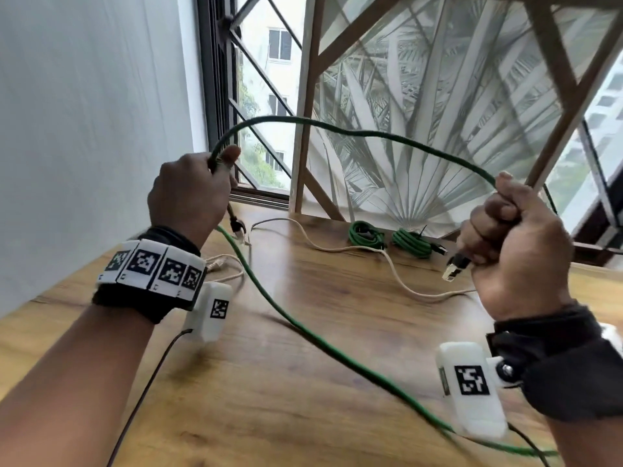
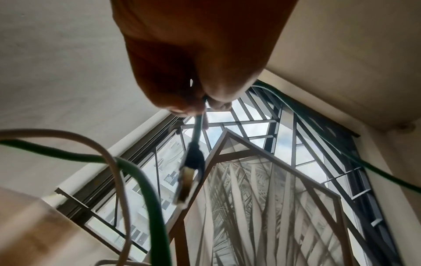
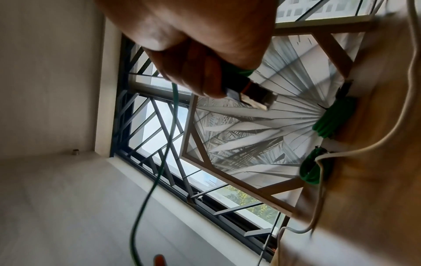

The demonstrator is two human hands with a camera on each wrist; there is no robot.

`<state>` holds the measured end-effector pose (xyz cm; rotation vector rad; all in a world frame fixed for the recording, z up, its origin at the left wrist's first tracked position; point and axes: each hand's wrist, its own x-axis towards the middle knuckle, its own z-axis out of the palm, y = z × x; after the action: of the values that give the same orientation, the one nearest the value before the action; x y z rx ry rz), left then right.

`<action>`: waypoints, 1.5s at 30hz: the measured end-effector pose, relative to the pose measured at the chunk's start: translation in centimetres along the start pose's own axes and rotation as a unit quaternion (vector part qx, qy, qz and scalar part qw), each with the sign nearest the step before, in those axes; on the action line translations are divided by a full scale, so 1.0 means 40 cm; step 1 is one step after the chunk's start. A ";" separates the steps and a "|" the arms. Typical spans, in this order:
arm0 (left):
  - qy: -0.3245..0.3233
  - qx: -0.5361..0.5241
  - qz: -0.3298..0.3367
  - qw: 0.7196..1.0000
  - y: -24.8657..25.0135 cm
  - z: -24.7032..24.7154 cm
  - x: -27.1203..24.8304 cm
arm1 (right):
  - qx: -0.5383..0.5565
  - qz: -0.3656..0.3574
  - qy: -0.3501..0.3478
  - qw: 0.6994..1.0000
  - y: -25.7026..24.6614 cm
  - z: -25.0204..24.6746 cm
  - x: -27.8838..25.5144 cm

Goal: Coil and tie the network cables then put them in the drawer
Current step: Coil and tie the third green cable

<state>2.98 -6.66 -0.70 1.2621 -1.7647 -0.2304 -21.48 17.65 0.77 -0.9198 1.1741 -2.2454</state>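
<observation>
1. Head view: left hand (image 1: 188, 193) and right hand (image 1: 512, 237), fingers curled, grip a green network cable (image 1: 371, 133) arching across mid-frame; its slack trails over the wooden table (image 1: 303, 416).
2. Judgement: light, limp, springy; hold near the plug (image 1: 453, 268) and gather loops.

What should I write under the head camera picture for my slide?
Both hands, left hand and right hand, hold a green cable in an arc above the table.
</observation>
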 end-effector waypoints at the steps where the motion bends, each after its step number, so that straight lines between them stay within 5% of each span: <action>1: 0.021 -0.020 -0.006 1.000 0.009 -0.006 -0.002 | -0.006 0.010 -0.006 1.000 0.005 0.000 0.001; 6: 0.097 -0.039 -0.008 0.995 0.038 -0.026 -0.005 | -0.005 0.074 -0.046 0.996 0.015 0.014 -0.008; 11: 0.026 -0.046 -0.018 0.998 0.006 0.004 -0.007 | 0.045 0.150 -0.100 0.983 0.023 0.038 -0.022; 14: 0.043 -0.094 0.027 0.994 0.020 0.011 -0.022 | 0.060 0.194 -0.148 0.968 0.038 0.055 -0.037; 17: 0.107 -0.128 0.151 0.975 0.059 -0.004 -0.053 | 0.081 0.228 -0.194 0.951 0.046 0.077 -0.060; 19: 0.095 -0.131 0.271 0.949 0.094 -0.021 -0.079 | 0.077 0.249 -0.219 0.940 0.050 0.095 -0.076; 23: -0.059 -0.136 0.487 0.861 0.161 -0.031 -0.158 | 0.014 0.258 -0.233 0.937 0.067 0.125 -0.110; 25: -0.119 -0.124 0.545 0.821 0.177 -0.027 -0.189 | -0.009 0.250 -0.234 0.939 0.076 0.132 -0.121; 33: -0.071 -0.178 0.565 0.803 0.178 -0.044 -0.203 | -0.132 0.250 -0.211 0.936 0.097 0.137 -0.126; 41: 0.054 -0.207 0.596 0.774 0.178 -0.018 -0.196 | -0.164 0.270 -0.333 0.889 0.086 0.110 -0.115; 45: 0.070 -0.201 0.573 0.791 0.184 -0.019 -0.198 | -0.187 0.270 -0.377 0.866 0.099 0.113 -0.124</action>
<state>-0.83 3.48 -0.30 -0.2147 -1.9008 0.1934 -14.49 16.25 -2.40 -1.2546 1.2681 -1.0571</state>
